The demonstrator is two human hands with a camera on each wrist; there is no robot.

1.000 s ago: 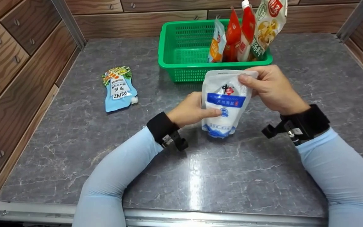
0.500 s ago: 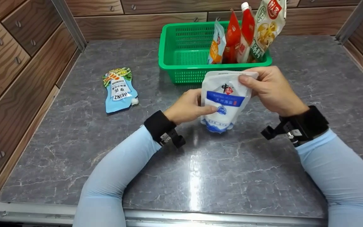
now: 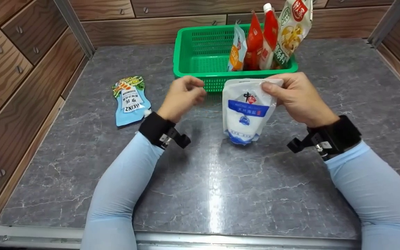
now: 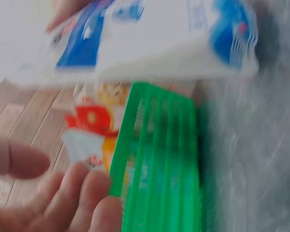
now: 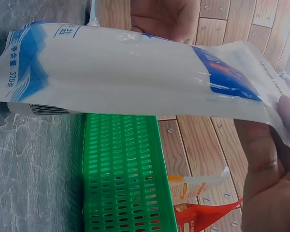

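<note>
My right hand (image 3: 295, 99) pinches the top right corner of a white and blue pouch of sea salt (image 3: 244, 111), thumb in front and fingers behind. The pouch hangs upright before the basket, its printed front toward me. To its left my left hand (image 3: 184, 97) is raised with fingers loosely bent and nothing in them; a gap separates it from the pouch. In the left wrist view the salt pouch (image 4: 154, 41) crosses above the bent fingers (image 4: 70, 193). The right wrist view shows the pouch (image 5: 121, 72) side-on, held at its top edge by thumb and fingers.
A green basket (image 3: 200, 74) stands at the back, several food pouches upright in its right half, including a red one with a white cap (image 3: 271, 29). A light blue Heinz pouch (image 3: 130, 100) lies flat on the grey table (image 3: 82, 166) at the left. Wooden-patterned panels surround the table.
My left hand has let go of the salt pouch and moved left and up, away from it. The right hand keeps its pinch, and the pouch stays nearly in place.
</note>
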